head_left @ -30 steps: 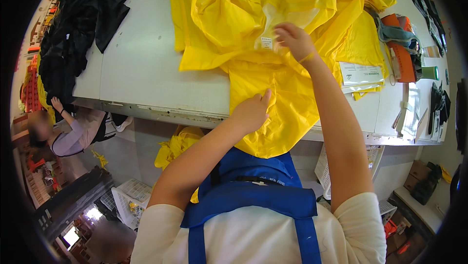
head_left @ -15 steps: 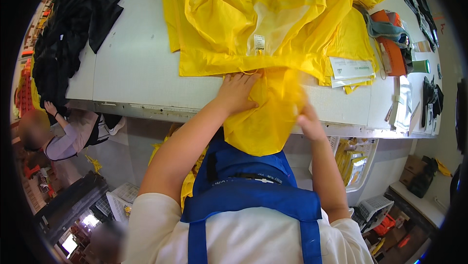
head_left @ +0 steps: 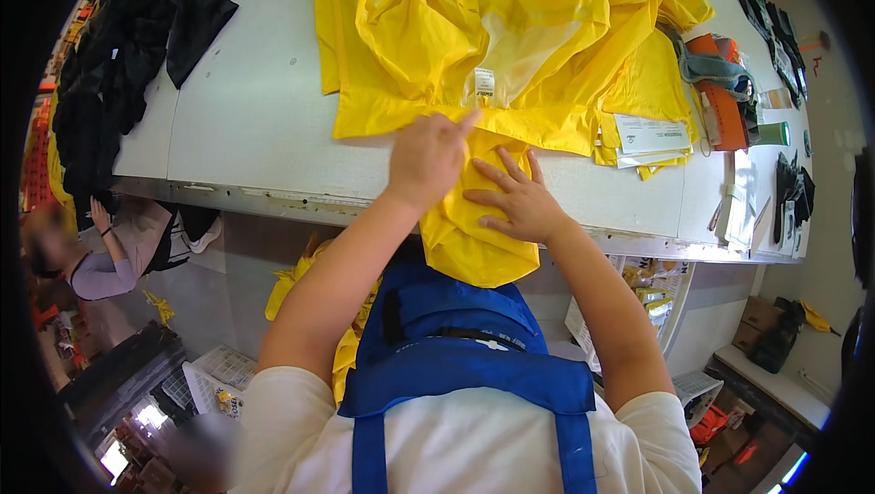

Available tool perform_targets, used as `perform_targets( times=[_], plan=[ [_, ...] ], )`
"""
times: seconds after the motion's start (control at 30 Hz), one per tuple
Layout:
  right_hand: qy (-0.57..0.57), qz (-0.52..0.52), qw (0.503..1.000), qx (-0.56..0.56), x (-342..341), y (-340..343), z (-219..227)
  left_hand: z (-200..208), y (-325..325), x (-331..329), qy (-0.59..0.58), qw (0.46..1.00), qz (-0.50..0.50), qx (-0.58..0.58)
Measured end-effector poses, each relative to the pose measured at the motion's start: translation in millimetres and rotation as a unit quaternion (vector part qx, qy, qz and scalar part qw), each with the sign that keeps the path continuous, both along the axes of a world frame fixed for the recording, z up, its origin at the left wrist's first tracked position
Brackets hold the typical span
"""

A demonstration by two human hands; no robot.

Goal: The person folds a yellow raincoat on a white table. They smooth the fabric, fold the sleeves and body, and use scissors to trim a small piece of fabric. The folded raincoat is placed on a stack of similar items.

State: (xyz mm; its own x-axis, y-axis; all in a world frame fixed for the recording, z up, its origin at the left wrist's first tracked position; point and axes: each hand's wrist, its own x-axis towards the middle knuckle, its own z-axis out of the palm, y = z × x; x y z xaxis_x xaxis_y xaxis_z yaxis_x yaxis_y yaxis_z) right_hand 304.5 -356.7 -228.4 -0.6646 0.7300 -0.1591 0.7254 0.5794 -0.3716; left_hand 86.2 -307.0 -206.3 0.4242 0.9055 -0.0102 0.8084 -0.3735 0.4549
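A yellow raincoat point(head_left: 538, 47) lies spread on the table, its white label point(head_left: 484, 83) showing inside the neck. From the neck edge its hood point(head_left: 478, 252) hangs toward me over the table's front edge. My right hand point(head_left: 518, 198) rests on the hood, fingers spread and open. My left hand point(head_left: 428, 161) is over the left part of the neck edge. One of its fingers points at the spot just below the label, while the others are blurred and partly hidden, so its grip is unclear.
Black garments point(head_left: 109, 66) are heaped at the left. At the right lie folded yellow pieces with printed sheets point(head_left: 652, 136), an orange box point(head_left: 725, 116) and a green roll point(head_left: 774, 134). A person point(head_left: 114, 257) is at the table's left end. A white basket point(head_left: 670, 307) stands below the edge.
My right hand has come inward from the hood's right side and now lies on it. My left hand has lifted from flat on the cloth, a finger pointing toward the label.
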Motion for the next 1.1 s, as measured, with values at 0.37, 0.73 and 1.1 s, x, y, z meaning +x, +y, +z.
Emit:
perform_targets(
  times=[0.37,0.73,1.1],
  plan=[
    [0.033,0.055,0.997,0.040,32.0,-56.4,11.8,-58.3,-33.7,-3.8,0.041,0.990,-0.127,0.051],
    [0.040,-0.365,0.929,-0.042,-12.9,-0.2,-16.9,3.9,-68.1,-5.2,-0.166,0.962,-0.103,0.188],
    [0.118,-0.052,0.981,0.147,7.2,-34.1,-15.0,-48.1,-82.3,4.0,-0.090,0.988,-0.102,0.068]
  ],
)
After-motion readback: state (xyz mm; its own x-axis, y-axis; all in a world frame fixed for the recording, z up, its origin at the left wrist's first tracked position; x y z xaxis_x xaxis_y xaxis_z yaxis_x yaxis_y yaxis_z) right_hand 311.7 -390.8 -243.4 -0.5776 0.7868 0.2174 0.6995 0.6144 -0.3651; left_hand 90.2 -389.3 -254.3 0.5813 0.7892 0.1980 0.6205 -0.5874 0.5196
